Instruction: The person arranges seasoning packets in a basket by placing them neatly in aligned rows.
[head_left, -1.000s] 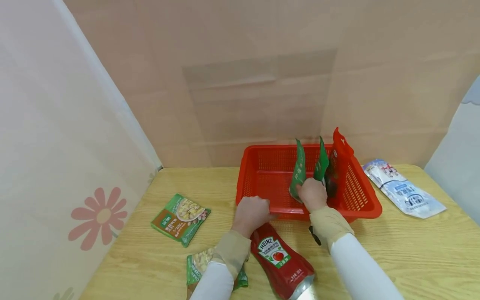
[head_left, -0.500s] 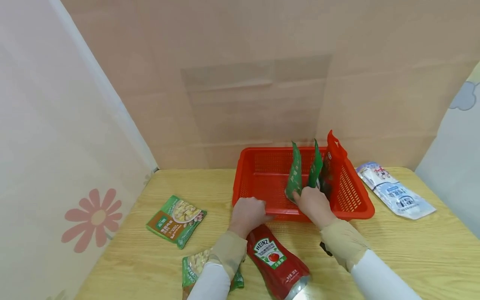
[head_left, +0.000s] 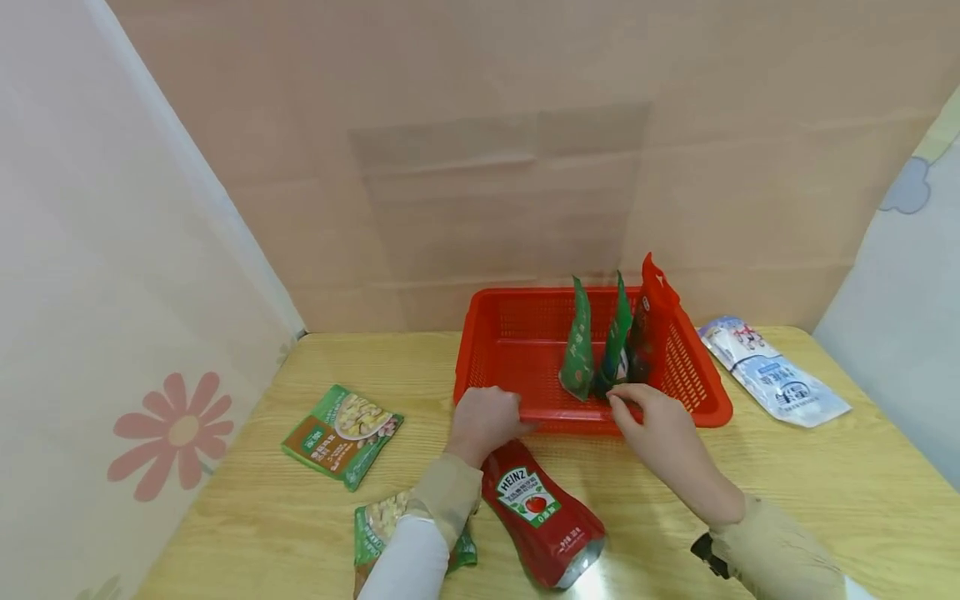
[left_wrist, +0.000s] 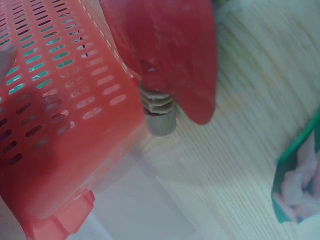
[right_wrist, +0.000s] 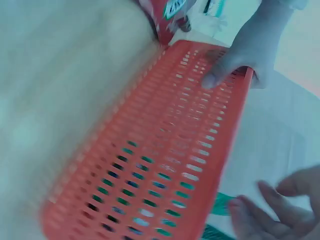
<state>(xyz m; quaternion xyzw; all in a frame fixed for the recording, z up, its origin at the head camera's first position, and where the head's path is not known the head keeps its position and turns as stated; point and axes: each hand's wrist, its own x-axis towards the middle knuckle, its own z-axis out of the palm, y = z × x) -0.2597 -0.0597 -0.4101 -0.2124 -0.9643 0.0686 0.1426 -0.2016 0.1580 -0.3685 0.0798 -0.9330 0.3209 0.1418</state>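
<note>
A red plastic basket [head_left: 480, 302] stands toward the back of the table. My left hand [head_left: 487, 421] grips its near rim at the left; the right wrist view shows the thumb [right_wrist: 212, 80] outside the perforated wall. My right hand [head_left: 663, 429] hovers at the near rim with loosely bent fingers and holds nothing. Inside, two green packets [head_left: 577, 342] stand on edge, the right-hand green packet [head_left: 618, 325] nearest my right fingertips. A red packet [head_left: 658, 304] leans upright against the basket's right side.
A red Heinz ketchup pouch [head_left: 538, 517] lies before the basket, its ribbed cap [left_wrist: 161, 124] toward it. Two green-and-brown food packets, one farther back [head_left: 343, 435] and one partly under my left forearm [head_left: 378, 525], lie left. A white-and-blue pouch [head_left: 776, 371] lies right of the basket.
My right hand has let go of the right-hand green packet and drawn back toward the near rim. The packet stays upright in the basket. My left hand keeps its grip on the rim.
</note>
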